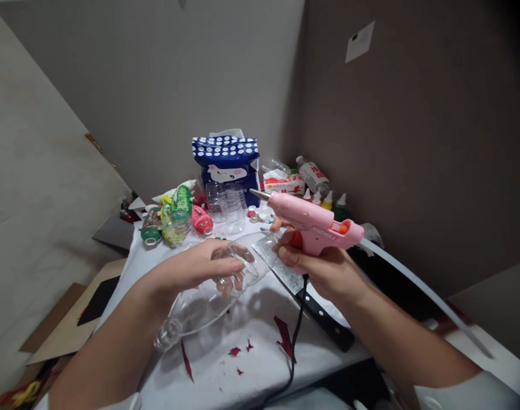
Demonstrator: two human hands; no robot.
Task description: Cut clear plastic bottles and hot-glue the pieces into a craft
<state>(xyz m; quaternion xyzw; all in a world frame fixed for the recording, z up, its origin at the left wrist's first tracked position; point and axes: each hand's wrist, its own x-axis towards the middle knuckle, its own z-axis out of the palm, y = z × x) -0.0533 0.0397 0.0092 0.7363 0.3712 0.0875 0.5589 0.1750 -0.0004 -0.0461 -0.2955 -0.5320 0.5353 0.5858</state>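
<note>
My left hand is closed around a clear plastic bottle, its fingers showing through the plastic. The bottle lies tilted, with its threaded neck toward me at the lower left. A pink hot glue gun is gripped in my right hand, nozzle pointing left and up. From its back a long translucent glue stick curves down to the right, and a black cord hangs below. My right fingertips also touch a clear plastic end beside the bottle. Beneath lies a broad-bladed knife with a black handle.
Dark red scraps lie on the white tablecloth. Behind stand a blue bag, clear plastic pieces, painted bottles, small paint bottles and a labelled bottle. Cardboard is at the left, walls behind.
</note>
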